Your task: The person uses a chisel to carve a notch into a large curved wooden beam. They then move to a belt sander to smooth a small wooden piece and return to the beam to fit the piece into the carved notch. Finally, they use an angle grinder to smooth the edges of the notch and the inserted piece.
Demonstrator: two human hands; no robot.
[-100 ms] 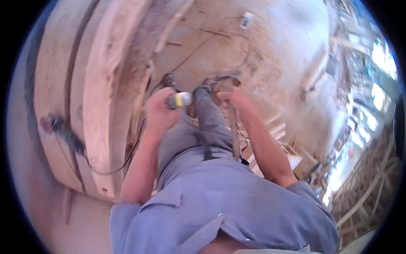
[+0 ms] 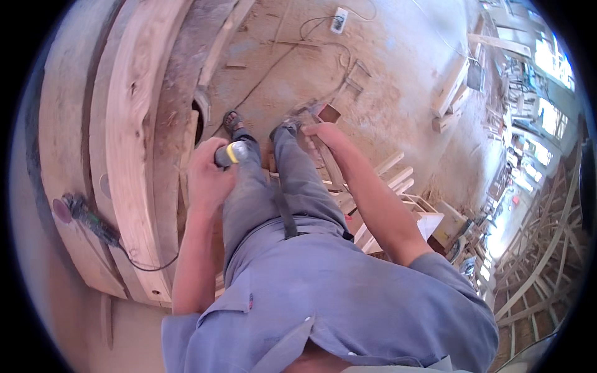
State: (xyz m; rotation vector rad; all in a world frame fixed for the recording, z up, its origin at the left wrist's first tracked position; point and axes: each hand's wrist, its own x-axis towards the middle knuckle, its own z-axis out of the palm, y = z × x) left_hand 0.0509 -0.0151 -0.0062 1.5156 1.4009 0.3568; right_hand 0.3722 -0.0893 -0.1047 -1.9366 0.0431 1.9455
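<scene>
My left hand (image 2: 208,177) is closed around a short dark cylinder (image 2: 231,153) with a yellow band and a pale, shiny end. I cannot tell what kind of thing it is. My right hand (image 2: 320,133) is closed around a wooden bar (image 2: 329,163), which slants from the fingers back toward my waist. Just beyond that hand is a reddish-brown, square-ended piece (image 2: 328,113); whether it joins the bar cannot be made out. Both hands are held in front of my thighs, apart from each other.
Long thick timbers (image 2: 134,124) lie at my left, with a corded angle grinder (image 2: 90,221) on them. Cut wooden pieces (image 2: 401,177) are beside my right forearm. A white power strip (image 2: 339,20) and cable lie on the dusty floor (image 2: 398,93). Wooden beams (image 2: 451,87) lie at far right.
The view has shifted and become sharper. Both hands appear further left, the left one lower. The bar in my right hand slants more than before. Both grips stay closed.
</scene>
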